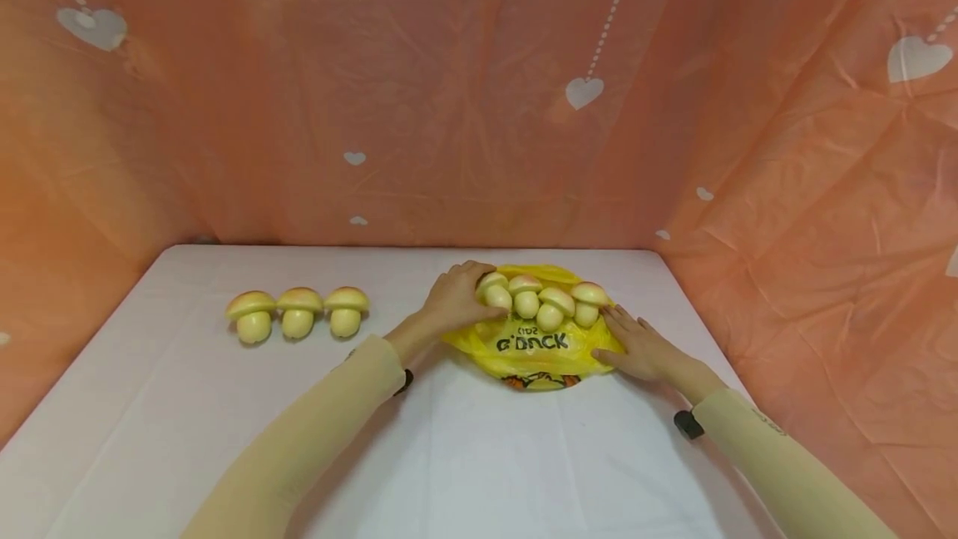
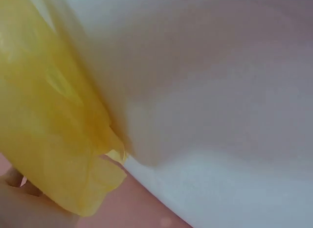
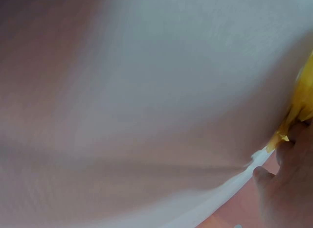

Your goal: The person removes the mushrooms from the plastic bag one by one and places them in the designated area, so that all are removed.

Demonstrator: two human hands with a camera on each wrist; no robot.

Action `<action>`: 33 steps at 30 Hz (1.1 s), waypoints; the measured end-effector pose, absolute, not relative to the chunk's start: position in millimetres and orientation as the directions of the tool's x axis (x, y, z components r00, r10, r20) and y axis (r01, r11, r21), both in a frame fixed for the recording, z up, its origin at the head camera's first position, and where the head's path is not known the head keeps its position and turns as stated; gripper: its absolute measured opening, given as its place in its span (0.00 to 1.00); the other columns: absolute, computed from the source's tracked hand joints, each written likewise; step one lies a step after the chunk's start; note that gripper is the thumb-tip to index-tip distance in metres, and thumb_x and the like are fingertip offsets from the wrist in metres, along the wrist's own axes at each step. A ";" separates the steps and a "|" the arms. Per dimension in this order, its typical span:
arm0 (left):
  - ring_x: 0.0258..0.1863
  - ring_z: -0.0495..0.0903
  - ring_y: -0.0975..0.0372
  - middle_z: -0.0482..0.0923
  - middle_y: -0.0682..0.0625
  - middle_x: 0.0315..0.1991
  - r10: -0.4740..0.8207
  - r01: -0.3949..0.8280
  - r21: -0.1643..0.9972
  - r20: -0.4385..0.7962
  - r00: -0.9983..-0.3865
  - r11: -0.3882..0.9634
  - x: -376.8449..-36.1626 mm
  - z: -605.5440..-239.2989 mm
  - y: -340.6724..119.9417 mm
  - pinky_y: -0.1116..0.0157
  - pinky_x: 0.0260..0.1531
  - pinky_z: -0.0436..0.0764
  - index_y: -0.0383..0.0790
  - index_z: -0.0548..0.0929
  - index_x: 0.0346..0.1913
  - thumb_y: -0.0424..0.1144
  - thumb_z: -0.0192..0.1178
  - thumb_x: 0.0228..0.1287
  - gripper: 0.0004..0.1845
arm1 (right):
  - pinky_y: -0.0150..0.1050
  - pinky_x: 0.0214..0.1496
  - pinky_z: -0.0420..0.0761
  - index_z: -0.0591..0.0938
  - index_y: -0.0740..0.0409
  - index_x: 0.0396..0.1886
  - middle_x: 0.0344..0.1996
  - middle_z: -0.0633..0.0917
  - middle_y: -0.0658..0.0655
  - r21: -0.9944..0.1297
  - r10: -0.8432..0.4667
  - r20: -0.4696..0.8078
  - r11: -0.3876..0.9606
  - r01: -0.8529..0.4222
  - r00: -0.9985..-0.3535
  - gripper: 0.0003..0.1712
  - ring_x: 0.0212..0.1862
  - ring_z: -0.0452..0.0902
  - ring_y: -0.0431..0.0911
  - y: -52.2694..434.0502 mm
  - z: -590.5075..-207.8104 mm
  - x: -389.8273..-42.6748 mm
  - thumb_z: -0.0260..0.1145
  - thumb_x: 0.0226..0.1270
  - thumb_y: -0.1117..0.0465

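Four toy mushrooms (image 1: 550,309) with cream stems and pinkish caps sit in a row on a yellow plastic bag (image 1: 535,364), which carries dark lettering. My left hand (image 1: 456,299) is at the bag's left side, its thumb and fingers spread around the leftmost mushroom. On the right, my right hand (image 1: 642,349) rests with extended fingers against the bag's edge, fingertips by the rightmost mushroom. In the left wrist view, yellow plastic (image 2: 54,120) hides most of the left hand (image 2: 34,206). The right wrist view catches the right hand (image 3: 288,184) touching a crumpled bag edge (image 3: 302,98).
Three similar mushrooms (image 1: 298,312) stand in a row toward the table's left side. A white cloth covers the table (image 1: 494,456). Orange curtains (image 1: 494,123) with white hearts enclose the back and sides.
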State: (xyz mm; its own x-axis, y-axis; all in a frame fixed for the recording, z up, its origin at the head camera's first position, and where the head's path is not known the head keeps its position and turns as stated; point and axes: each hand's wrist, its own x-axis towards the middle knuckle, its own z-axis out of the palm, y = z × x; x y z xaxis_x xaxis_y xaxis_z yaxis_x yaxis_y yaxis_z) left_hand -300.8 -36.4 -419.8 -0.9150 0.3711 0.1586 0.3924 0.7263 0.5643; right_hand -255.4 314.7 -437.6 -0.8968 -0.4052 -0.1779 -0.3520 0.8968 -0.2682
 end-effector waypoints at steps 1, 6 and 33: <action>0.66 0.72 0.48 0.74 0.44 0.70 0.376 0.400 0.572 0.167 -0.911 0.716 -300.6 -419.2 -37.5 0.47 0.69 0.69 0.41 0.74 0.73 0.55 0.76 0.59 0.42 | 0.69 0.79 0.44 0.51 0.71 0.82 0.81 0.51 0.72 -0.270 -0.406 -0.178 0.896 -0.352 -0.897 0.52 0.82 0.41 0.69 314.7 -437.4 -255.2 0.57 0.79 0.38; 0.70 0.70 0.48 0.72 0.44 0.71 0.390 0.421 0.632 0.197 -0.899 0.651 -298.8 -416.0 -43.0 0.48 0.71 0.69 0.41 0.73 0.74 0.53 0.77 0.59 0.43 | 0.69 0.79 0.44 0.51 0.71 0.82 0.81 0.51 0.72 -0.266 -0.403 -0.180 0.898 -0.350 -0.897 0.52 0.82 0.41 0.68 316.0 -438.1 -255.4 0.56 0.79 0.38; 0.65 0.72 0.47 0.68 0.43 0.66 0.401 0.572 0.643 0.411 -0.819 0.510 -275.8 -380.6 -120.0 0.43 0.67 0.72 0.47 0.74 0.75 0.42 0.81 0.56 0.43 | 0.69 0.79 0.44 0.52 0.72 0.82 0.81 0.52 0.72 -0.269 -0.407 -0.170 0.895 -0.355 -0.897 0.53 0.82 0.41 0.68 317.2 -439.9 -256.3 0.57 0.78 0.36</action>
